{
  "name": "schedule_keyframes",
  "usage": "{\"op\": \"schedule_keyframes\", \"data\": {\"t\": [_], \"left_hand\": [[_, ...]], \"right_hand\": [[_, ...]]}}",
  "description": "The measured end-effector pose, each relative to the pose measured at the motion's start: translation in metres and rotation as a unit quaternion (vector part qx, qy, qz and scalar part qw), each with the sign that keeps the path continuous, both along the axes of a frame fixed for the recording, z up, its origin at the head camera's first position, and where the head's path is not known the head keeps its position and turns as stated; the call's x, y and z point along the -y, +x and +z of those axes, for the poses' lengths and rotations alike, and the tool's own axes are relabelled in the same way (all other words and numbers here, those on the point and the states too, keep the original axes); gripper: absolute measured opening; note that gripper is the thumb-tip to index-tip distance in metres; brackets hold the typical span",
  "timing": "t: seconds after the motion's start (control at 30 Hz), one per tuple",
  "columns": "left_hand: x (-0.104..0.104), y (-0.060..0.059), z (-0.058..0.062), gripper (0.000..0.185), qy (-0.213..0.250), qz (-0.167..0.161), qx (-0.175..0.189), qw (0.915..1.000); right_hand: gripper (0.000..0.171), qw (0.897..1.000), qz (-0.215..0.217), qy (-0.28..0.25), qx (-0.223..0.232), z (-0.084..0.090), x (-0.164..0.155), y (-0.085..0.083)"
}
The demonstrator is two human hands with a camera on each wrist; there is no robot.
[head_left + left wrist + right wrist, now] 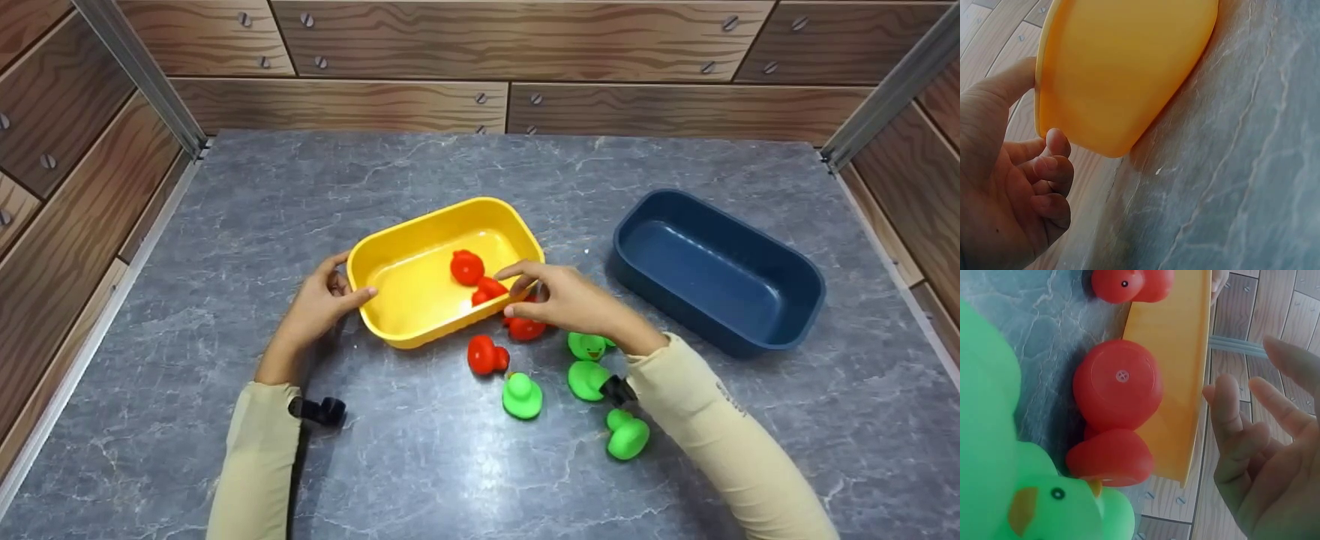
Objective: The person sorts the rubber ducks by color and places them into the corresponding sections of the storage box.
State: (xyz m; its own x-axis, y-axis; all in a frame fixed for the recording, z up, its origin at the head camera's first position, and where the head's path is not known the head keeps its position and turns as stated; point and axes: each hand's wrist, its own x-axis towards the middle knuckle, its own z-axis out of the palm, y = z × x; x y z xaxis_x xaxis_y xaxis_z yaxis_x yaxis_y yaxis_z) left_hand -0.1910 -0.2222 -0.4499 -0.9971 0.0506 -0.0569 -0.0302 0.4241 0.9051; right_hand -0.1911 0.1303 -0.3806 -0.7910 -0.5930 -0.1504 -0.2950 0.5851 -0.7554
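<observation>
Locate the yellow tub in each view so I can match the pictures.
Head: the yellow tub sits at centre, the left hand gripping its left end.
Left wrist: its outer wall fills the upper middle, thumb on the rim.
Right wrist: its side wall runs down the centre, a red duck lying against it.
Shared landmark: the grey marbled tabletop.

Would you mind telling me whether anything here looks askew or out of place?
One red duck lies tipped over against the yellow tub's outer wall, its flat base facing the right wrist camera. The blue tub sits at an angle and holds nothing. Nothing looks spilled or damaged.
</observation>
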Motion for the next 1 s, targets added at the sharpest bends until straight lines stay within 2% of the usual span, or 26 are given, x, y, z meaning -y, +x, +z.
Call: {"op": "schedule_keyframes", "data": {"t": [0.17, 0.3, 0.47, 0.73, 1.0], "left_hand": [[0.0, 0.0, 0.0, 0.072, 0.0, 0.0, 0.002, 1.0], [0.001, -0.001, -0.001, 0.072, 0.002, 0.001, 0.005, 1.0], [0.0, -0.001, -0.001, 0.071, 0.008, -0.002, 0.004, 1.0], [0.0, -0.001, -0.002, 0.07, 0.013, -0.001, 0.004, 0.9999], [0.0, 0.0, 0.0, 0.07, 0.012, -0.004, 0.0, 0.9999]], "right_hand": [[0.043, 0.999, 0.039, -0.007, -0.006, -0.001, 0.003, 0.004], [0.043, 0.997, 0.073, -0.011, 0.007, 0.0, 0.007, 0.008], [0.046, 0.994, 0.104, 0.017, 0.022, 0.0, 0.01, 0.012], [0.046, 0.991, 0.115, 0.05, 0.035, -0.006, 0.012, 0.014], [0.043, 0.986, 0.135, 0.092, 0.01, -0.012, 0.014, 0.014]]}}
